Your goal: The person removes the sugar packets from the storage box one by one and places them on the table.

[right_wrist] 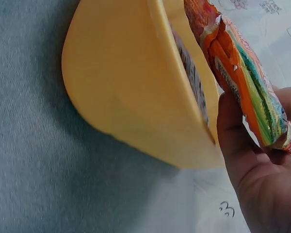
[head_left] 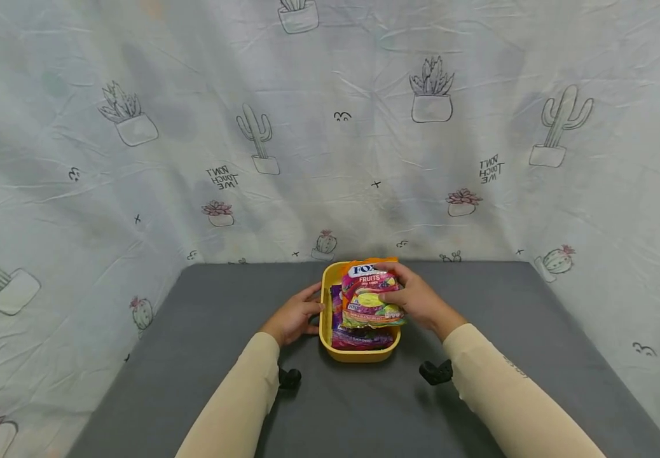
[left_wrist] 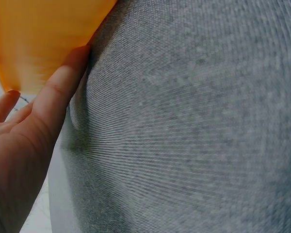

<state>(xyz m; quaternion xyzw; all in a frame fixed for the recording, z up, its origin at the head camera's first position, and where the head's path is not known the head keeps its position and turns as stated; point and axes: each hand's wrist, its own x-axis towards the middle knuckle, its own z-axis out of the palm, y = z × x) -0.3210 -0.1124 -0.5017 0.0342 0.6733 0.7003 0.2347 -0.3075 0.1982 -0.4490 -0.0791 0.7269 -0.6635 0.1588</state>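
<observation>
An orange and pink bag of fruit candy [head_left: 369, 304], printed "FOX" and "FRUITS", is held by my right hand [head_left: 423, 303] over a yellow tub [head_left: 360, 357]. In the right wrist view the bag [right_wrist: 250, 87] sits between the thumb and fingers, edge-on above the tub's rim. Purple candy packaging [head_left: 358, 341] lies inside the tub, partly hidden under the fruit bag. On the tub's left side my left hand [head_left: 293, 316] rests with its fingers against the outer wall. The left wrist view shows its thumb and fingertips touching the yellow wall [left_wrist: 43, 34], fingers nearly straight.
The tub stands on a grey cloth-covered table [head_left: 221, 362], toward its back edge. Behind and beside the table hangs a pale curtain [head_left: 376, 146] printed with cactus drawings. Black wrist mounts [head_left: 436, 373] stick out below each wrist.
</observation>
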